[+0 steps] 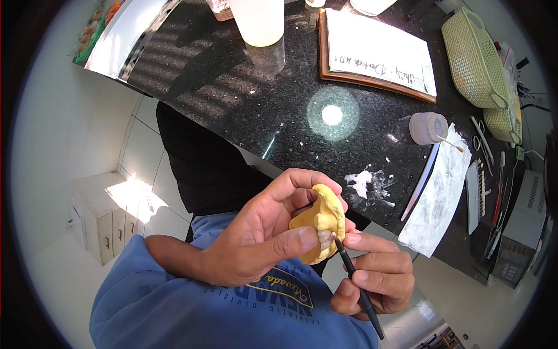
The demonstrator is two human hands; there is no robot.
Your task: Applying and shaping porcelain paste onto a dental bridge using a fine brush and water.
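Note:
A yellow dental cast (323, 216) is gripped by my left hand (261, 232), fingers wrapped behind it and thumb pressed on its front. Glossy whitish teeth (326, 239) stand out on the cast beside my thumb tip. Between the fingers of my right hand (381, 276) is a slim black-handled tool (361, 291), held like a pen. Its tip meets the cast at the whitish teeth; the exact shape of that tip is too small to tell. Both hands are over my lap, just off the counter's near edge.
White powder (363, 185) is smeared on the black speckled counter (232, 110). A small clear cup (427, 128) with a swab stands beside a white cloth (433, 203). Farther off are a brown-framed paper pad (378, 52), a woven basket (474, 58) and a pale container (258, 20). A grey box-shaped device (521, 224) is at right.

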